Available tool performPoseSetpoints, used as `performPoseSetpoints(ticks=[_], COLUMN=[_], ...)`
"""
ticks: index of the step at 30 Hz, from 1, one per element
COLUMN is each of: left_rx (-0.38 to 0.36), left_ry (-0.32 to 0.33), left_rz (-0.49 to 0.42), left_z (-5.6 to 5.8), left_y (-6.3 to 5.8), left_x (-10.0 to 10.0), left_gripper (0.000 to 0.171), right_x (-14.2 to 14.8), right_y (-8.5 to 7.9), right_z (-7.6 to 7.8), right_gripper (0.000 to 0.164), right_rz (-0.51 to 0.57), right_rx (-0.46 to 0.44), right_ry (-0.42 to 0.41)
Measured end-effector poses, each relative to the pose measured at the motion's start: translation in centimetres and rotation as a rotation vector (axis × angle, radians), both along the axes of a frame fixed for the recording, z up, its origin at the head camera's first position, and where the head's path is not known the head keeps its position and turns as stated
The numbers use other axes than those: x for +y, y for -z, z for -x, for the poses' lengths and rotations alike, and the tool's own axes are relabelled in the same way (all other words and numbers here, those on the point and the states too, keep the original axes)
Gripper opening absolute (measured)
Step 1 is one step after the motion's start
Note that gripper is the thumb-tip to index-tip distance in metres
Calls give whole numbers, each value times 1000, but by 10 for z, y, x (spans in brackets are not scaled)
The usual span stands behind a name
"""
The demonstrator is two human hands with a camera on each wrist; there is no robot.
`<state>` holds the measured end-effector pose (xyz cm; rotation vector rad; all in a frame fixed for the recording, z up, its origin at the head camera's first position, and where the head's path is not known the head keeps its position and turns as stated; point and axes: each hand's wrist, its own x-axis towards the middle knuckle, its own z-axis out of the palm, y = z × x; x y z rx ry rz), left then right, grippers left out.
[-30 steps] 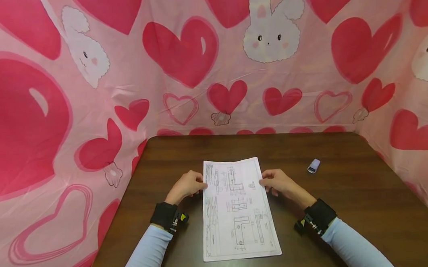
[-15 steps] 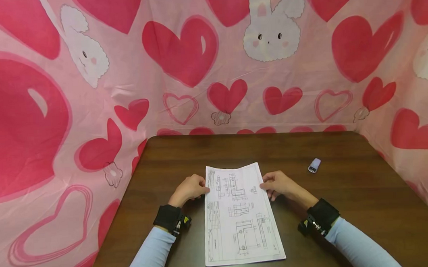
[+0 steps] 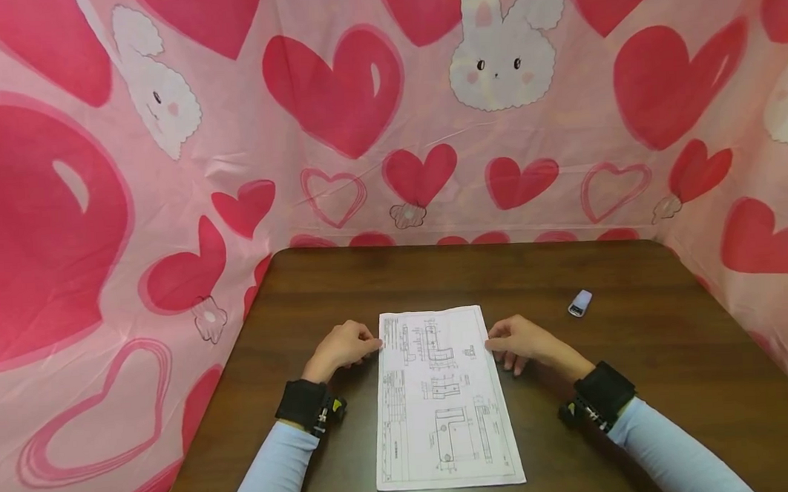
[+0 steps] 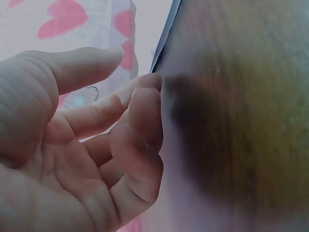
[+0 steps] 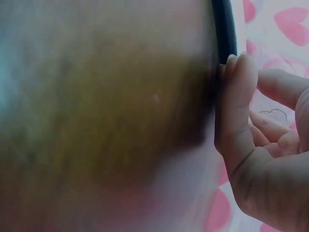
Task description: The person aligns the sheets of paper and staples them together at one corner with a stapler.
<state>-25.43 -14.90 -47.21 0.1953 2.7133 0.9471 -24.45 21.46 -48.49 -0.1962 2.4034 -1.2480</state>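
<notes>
A white paper [image 3: 409, 401] printed with technical drawings lies flat on the brown table, its lower edge toward me. Whether it is one sheet or several, I cannot tell. At its left edge is my left hand [image 3: 344, 347], fingers loosely bent, thumb tip just at the margin. In the left wrist view, the thumb [image 4: 91, 65] stands apart from the fingers and the paper's edge [image 4: 166, 36] is by the fingertips. My right hand [image 3: 522, 341] is at the opposite edge. In the right wrist view its fingertips [image 5: 240, 65] touch a dark edge strip, with no clear pinch visible.
A small pale purple object [image 3: 580, 303] with a dark end lies on the table [image 3: 435, 273] at the right, beyond my right hand. Pink cloth [image 3: 428, 133] printed with hearts and rabbits surrounds the table's back and sides.
The paper has shifted toward me and its bowed far edge has flattened onto the table. Both thumbs, earlier overlapping the paper's sides, have drawn outward to its edges.
</notes>
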Motion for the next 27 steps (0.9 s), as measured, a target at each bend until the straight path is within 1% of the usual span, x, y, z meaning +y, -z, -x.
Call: performPoseSetpoints(ticks=[4, 7, 12, 16, 19, 22, 24, 27], left_rx=[4, 27, 121, 191, 242, 293, 325, 354], left_ry=[9, 14, 11, 7, 9, 0, -10, -18], left_rz=[7, 7, 6, 4, -7, -18, -25, -39], left_z=[2, 4, 5, 6, 9, 12, 14, 15], left_y=[-2, -4, -12, -21, -26, -30, -32, -35], left_x=[1, 3, 7, 8, 6, 3, 1, -1], left_gripper=[24, 24, 22, 25, 27, 27, 27, 29], right_x=[6, 12, 26, 40, 50, 59, 65, 76], right_y=[-9, -18, -33, -44, -51, -57, -61, -64], right_z=[0, 1, 3, 6, 8, 8, 9, 8], right_gripper=[24, 24, 22, 24, 25, 26, 27, 29], right_rz=[-105, -193, -293, -329, -359, -408, -466, -523], right_rx=[46, 77, 127, 173, 200, 248, 309, 380], right_ry=[-27, -51, -94, -112, -106, -116, -128, -118])
